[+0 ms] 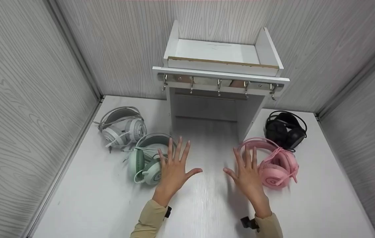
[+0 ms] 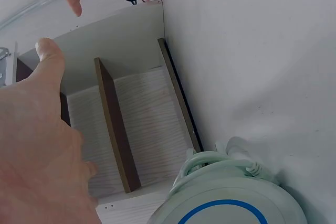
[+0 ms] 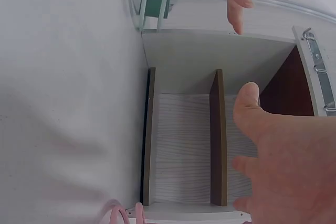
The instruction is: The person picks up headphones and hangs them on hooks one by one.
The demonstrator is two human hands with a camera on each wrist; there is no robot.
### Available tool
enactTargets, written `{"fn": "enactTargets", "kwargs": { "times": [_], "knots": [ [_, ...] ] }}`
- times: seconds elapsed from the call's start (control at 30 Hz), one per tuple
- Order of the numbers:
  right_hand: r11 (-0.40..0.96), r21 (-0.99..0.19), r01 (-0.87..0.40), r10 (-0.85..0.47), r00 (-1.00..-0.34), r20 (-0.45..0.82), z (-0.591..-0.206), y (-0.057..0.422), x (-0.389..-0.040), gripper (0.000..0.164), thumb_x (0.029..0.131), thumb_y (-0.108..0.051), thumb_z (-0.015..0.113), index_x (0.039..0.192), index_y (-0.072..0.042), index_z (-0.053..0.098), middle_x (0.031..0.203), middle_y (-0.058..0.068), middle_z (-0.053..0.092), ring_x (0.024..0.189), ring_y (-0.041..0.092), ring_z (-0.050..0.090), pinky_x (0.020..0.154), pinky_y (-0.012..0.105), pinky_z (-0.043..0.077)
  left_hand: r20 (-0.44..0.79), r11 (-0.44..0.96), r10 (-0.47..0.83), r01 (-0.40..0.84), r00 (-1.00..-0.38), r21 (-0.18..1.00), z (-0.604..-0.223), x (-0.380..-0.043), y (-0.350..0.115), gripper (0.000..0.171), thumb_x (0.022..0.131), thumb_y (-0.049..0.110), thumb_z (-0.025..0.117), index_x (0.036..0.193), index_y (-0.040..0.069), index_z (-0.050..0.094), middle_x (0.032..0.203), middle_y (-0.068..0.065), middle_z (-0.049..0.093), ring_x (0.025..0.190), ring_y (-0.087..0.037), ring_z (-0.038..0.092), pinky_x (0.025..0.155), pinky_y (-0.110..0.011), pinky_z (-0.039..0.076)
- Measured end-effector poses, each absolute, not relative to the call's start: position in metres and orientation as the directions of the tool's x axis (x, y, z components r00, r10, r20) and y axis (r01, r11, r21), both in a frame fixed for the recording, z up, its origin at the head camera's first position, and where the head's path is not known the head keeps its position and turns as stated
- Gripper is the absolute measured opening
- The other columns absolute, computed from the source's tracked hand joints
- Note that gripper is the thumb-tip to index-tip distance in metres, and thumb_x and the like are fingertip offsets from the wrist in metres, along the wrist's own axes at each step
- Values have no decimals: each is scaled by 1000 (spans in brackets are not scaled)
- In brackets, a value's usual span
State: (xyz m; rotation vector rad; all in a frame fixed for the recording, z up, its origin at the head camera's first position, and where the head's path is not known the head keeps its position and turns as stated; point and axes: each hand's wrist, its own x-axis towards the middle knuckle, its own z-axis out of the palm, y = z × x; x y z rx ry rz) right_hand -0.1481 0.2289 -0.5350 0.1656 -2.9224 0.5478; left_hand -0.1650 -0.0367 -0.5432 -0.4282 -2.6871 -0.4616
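Observation:
Both hands are held out with fingers spread, and neither grips anything. My left hand (image 1: 173,172) overlaps the right side of the mint-green headphones (image 1: 146,162) in the head view. The right hand (image 1: 248,177) is beside the pink headphones (image 1: 276,165), its fingertips overlapping their headband. Behind the green pair lie grey-white headphones (image 1: 123,127), and black headphones (image 1: 285,130) lie behind the pink pair. In the left wrist view a green earcup (image 2: 226,203) with a blue ring shows close below the hand.
A white cabinet (image 1: 252,115) stands at the back middle, with an open tray top (image 1: 217,49). Along its front edge runs a rail with several metal hooks (image 1: 219,87). Wood-grain panels (image 1: 25,99) wall in the white table (image 1: 91,205) on the left, back and right.

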Motion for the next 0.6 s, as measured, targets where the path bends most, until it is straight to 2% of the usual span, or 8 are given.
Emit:
{"fn": "enactTargets", "kwargs": {
  "times": [0.13,0.37,0.47,0.6],
  "knots": [
    [918,-361,-162,-92,-975,204,-533,231,-148,79,92,-48,68,157,-15,38,164,26,20,152,48,6,109,81,15,417,883,240,376,-877,282,-541,-165,-39,101,80,71,63,159,15,35,165,-17,26,151,-47,16,112,-78,15],
    [885,-422,-195,-115,-971,209,-525,235,-147,77,93,-44,69,156,-13,39,162,28,25,150,52,12,108,81,19,375,868,264,389,-889,311,-535,-169,-39,96,85,68,61,160,15,34,164,-16,28,152,-45,17,114,-75,16],
    [863,-453,-224,-123,-962,242,-520,239,-148,70,93,-39,71,152,-12,46,154,28,40,142,53,33,106,75,32,346,840,279,402,-896,364,-527,-170,-39,91,88,64,60,159,13,34,162,-16,33,152,-43,20,116,-72,16],
    [844,-468,-263,-126,-944,304,-511,245,-151,45,94,-32,73,134,-11,66,127,18,68,112,41,66,90,56,54,324,803,282,407,-903,434,-517,-171,-39,82,93,59,58,155,9,41,153,-15,48,146,-39,37,118,-65,24]
  ]
}}
